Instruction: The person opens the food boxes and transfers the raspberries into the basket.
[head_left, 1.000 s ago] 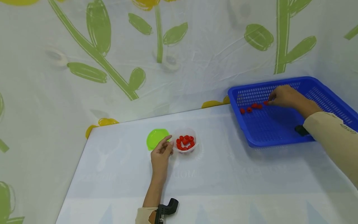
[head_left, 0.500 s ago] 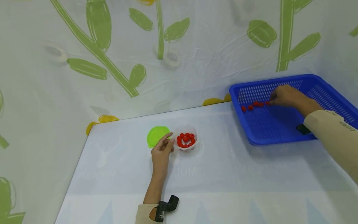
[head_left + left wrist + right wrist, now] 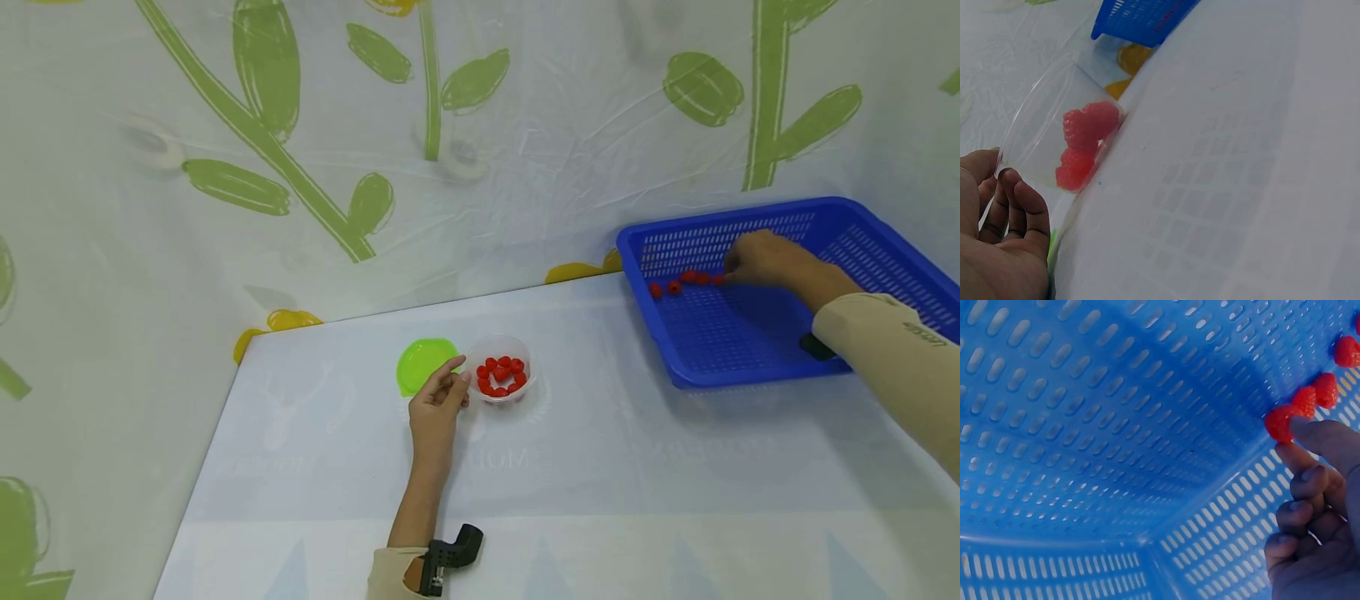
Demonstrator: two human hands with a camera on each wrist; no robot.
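Berry (image 3: 1280,423) in the basket (image 3: 720,346): I see the right grip (image 3: 761,258), nearer, pinching it; left of the basket, the left grip (image 3: 435,410) pinches the cup (image 3: 1040,128).

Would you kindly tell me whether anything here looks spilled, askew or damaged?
Nothing stands out: the clear cup stands upright with red berries inside, the green lid lies beside it, and the other berries are within the blue basket, one pinched by the right hand.
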